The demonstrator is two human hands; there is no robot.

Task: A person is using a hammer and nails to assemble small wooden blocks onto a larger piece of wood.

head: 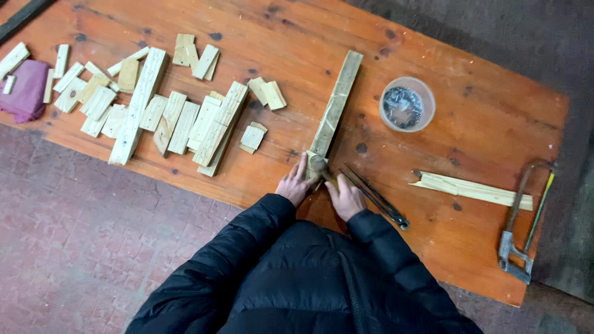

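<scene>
Head view: both hands meet at the near end of 1 long wood strip (336,104) on the orange worktop (470,130). The left hand (296,184) presses flat, fingers spread, touching that end. The right hand (346,198) is curled; I cannot tell what its grip holds. The strip's long axis runs straight away from both hands, the left nearer. Pliers (374,196) lie just right of the right hand.

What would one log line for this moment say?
left hand: on long pale wooden strip | right hand: beside it | dark metal pliers: right | orange wooden table
</scene>
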